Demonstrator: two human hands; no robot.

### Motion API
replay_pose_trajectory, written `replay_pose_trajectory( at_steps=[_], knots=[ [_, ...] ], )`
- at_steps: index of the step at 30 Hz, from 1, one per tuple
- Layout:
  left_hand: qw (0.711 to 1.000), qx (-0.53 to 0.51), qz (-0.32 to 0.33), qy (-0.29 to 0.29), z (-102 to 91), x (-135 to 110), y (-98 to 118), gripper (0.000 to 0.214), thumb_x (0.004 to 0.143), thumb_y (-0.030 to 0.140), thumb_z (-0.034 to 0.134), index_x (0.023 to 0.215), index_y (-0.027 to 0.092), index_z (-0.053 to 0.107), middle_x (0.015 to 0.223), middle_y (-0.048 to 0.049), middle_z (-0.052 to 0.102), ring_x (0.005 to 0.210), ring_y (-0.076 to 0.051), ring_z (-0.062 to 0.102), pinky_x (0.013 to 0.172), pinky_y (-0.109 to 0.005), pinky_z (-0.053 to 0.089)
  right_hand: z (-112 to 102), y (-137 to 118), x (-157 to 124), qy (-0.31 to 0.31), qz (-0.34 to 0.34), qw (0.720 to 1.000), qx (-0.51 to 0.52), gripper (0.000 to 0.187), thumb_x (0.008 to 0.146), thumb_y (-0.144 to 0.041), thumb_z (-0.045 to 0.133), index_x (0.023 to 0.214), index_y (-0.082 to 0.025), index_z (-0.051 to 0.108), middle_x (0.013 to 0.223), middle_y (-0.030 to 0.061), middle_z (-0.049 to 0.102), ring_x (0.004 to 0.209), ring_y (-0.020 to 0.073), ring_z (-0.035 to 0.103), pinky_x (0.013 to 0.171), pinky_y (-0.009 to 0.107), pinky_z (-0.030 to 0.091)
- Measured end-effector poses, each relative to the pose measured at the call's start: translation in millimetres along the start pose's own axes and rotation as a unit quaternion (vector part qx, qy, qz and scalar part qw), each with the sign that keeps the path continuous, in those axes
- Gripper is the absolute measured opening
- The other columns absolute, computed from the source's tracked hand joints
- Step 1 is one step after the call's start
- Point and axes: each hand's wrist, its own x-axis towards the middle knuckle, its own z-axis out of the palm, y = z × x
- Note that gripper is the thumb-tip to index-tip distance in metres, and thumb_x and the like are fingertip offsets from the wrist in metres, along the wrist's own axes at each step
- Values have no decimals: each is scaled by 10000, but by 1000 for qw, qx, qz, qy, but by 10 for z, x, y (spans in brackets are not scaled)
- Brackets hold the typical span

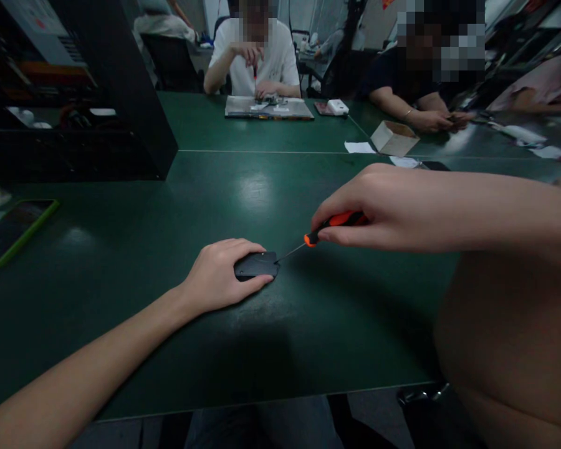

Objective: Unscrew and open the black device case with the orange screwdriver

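Note:
On the green table lies a small flat black plastic piece (256,265), with what look like tiny screw holes. My left hand (222,271) grips it from the left, thumb along the near side and fingers along the far side. In my right hand (355,209) is a screwdriver (337,222) with an orange and black handle, held at a slant. Its thin shaft points down to the left, and the tip meets the right end of the black piece. Whether the tip sits in a screw cannot be made out.
A phone with a green edge (21,227) lies at the left, near a black shelf unit (149,93). Across the green table (144,349), a person in white works over a grey board (234,107). A small open box (393,138) and papers (359,148) lie toward the back right.

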Motion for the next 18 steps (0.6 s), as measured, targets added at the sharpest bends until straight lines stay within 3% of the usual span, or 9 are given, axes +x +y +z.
replay_pose_trajectory(
  at_steps=[18],
  knots=[
    [1000, 0, 4, 9, 27, -12, -26, 389, 863, 460, 727, 1134, 180, 710, 1113, -83, 768, 1007, -271, 726, 930, -406, 541, 57, -4, 67, 3, 20, 1000, -21, 219, 912, -357, 628, 958, -259, 819, 779, -7, 773, 651, 161, 686, 601, 276, 467]
  ],
)
